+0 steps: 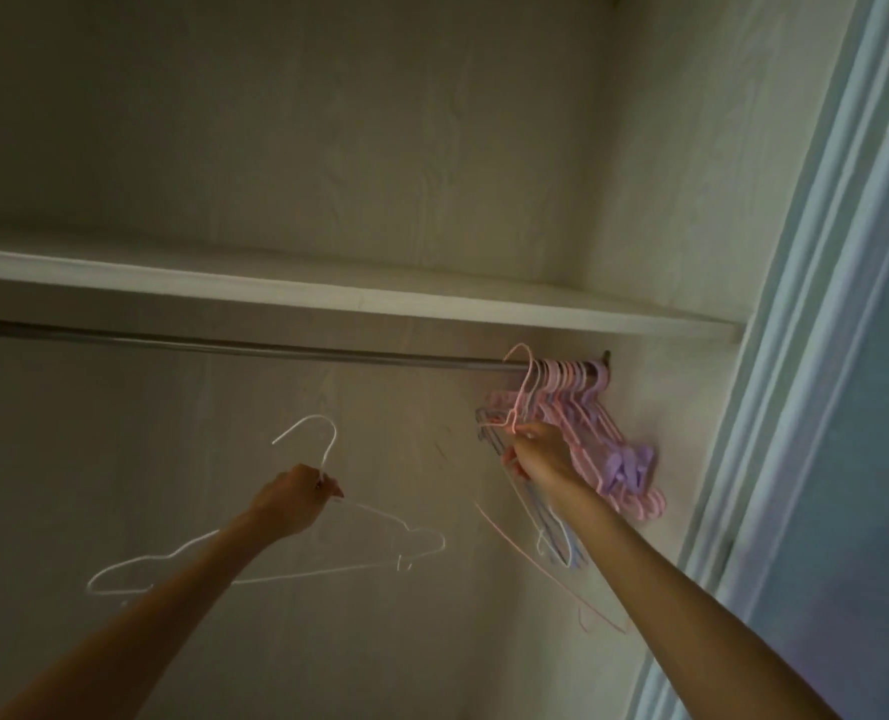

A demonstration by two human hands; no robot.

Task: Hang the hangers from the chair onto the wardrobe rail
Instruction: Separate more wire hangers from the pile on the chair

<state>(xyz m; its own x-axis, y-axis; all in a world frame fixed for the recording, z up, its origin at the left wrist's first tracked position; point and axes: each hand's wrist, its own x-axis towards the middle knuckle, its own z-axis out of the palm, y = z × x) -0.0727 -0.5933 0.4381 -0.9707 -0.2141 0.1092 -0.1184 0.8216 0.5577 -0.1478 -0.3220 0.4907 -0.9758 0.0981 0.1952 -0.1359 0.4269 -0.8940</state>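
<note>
A grey metal wardrobe rail [255, 345] runs under a white shelf. Several pink and purple hangers [577, 387] hang bunched at the rail's right end. My right hand [538, 452] pinches the neck of a thin pink wire hanger [522, 387]; its hook sits at the rail, left of the bunch. Whether the hook rests on the rail is unclear. My left hand [291, 498] grips a white wire hanger [380, 556] at its neck, well below the rail, hook pointing up. The chair is out of view.
The white shelf [328, 291] lies just above the rail. The wardrobe's pale back wall [276, 148] and right side wall [691, 200] close in the space. A pale blue door frame [821, 356] stands at the right.
</note>
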